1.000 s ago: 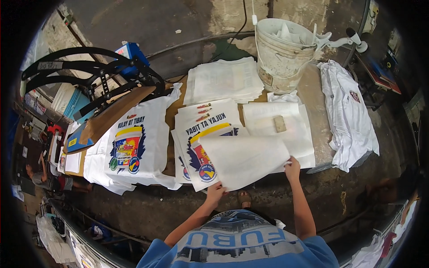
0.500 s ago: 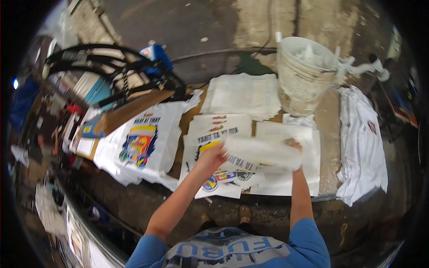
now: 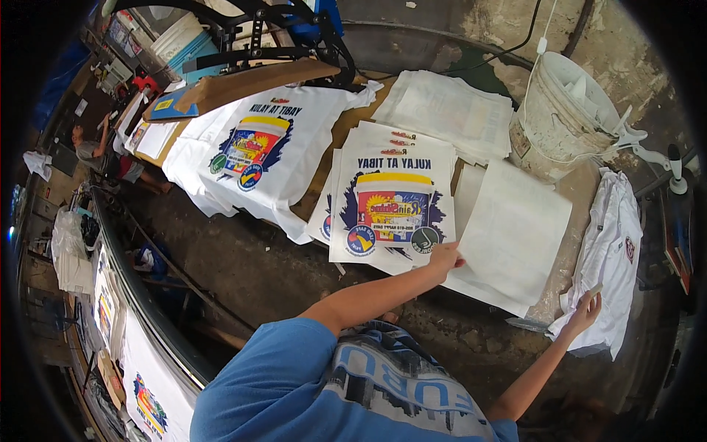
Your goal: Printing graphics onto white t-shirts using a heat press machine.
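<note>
Left of the right grip (image 3: pixel 583 314), pinching a pale block (image 3: pixel 594 290), lies a white sheet (image 3: pixel 519 228).

Mirrored dark capitals (image 3: pixel 389 163) run across the printed sheets (image 3: pixel 394 193) before me, above a colorful bucket picture (image 3: pixel 394 205) with lettering of its own and round lettered badges (image 3: pixel 361 239). The same heading (image 3: pixel 276 110) reads the right way round on the white shirt (image 3: pixel 294 158) at left. Large blue letters (image 3: pixel 405 381) cross my blue T-shirt (image 3: pixel 283 368); a red-and-dark crest (image 3: pixel 630 250) marks a white garment (image 3: pixel 605 250).
</note>
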Available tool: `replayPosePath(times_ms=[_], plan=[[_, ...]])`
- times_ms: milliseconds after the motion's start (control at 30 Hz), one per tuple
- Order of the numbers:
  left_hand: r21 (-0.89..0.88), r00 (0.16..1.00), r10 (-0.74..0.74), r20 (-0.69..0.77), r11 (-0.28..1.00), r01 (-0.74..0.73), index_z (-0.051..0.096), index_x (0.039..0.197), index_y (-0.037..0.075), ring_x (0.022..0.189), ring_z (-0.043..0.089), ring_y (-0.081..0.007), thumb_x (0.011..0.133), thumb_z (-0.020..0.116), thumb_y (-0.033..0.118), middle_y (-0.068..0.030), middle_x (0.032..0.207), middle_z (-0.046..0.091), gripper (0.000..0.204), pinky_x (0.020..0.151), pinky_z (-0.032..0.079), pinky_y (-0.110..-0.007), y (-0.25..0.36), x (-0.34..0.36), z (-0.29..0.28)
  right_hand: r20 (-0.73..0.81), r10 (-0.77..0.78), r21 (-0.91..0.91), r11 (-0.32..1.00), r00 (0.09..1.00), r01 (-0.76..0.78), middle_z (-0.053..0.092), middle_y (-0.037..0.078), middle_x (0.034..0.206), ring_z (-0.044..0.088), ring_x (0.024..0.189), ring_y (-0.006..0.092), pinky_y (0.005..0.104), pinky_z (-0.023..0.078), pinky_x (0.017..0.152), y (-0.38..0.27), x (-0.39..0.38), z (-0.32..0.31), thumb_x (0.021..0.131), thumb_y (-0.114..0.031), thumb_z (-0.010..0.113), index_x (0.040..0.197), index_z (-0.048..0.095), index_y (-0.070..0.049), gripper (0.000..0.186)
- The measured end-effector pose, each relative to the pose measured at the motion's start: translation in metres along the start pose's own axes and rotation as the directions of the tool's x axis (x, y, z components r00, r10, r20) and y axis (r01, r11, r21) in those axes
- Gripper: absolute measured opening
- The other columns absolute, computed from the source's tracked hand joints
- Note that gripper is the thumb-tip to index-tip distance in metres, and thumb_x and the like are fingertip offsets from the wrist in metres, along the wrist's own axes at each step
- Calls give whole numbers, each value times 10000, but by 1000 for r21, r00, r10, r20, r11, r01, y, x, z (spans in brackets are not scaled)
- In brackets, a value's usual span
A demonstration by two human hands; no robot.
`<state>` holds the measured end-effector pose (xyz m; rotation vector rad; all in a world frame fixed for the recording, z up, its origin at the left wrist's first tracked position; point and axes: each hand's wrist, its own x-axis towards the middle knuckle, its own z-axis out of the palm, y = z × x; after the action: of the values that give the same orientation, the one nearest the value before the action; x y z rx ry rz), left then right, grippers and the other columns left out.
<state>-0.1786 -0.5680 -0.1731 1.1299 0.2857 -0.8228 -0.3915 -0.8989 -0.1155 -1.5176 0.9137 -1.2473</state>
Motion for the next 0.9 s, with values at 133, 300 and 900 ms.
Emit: replayPosePath(times_ms=[133, 300, 900], plan=[[43, 994, -67, -81, 997, 71, 605, 1155, 31, 641, 588, -136, 767, 496, -61, -59, 858, 623, 414, 612, 512, -241, -38, 1, -4, 178, -65, -128, 988, 982, 89, 551, 98, 1026, 552, 820, 135, 244, 455, 656, -22, -21, 14, 850, -142, 638, 1236, 491, -24, 429], [75, 996, 13, -91, 997, -6, 606, 1151, 43, 674, 602, -133, 770, 497, -47, -66, 863, 635, 407, 610, 515, -248, -40, -1, -10, 551, 52, -487, 831, 833, 271, 525, 180, 1128, 542, 940, 253, 312, 457, 764, -33, -85, 121, 813, -86, 625, 1244, 492, -40, 453], [-59, 983, -74, -169, 996, 65, 606, 1055, 51, 800, 621, -152, 881, 546, 198, -52, 903, 620, 236, 673, 505, -268, -6, -208, -247, 726, -362, -127, 765, 585, 631, 555, 135, 1137, 550, 981, 272, 339, 454, 803, -23, -179, 274, 788, 29, 562, 1144, 537, -42, 364]])
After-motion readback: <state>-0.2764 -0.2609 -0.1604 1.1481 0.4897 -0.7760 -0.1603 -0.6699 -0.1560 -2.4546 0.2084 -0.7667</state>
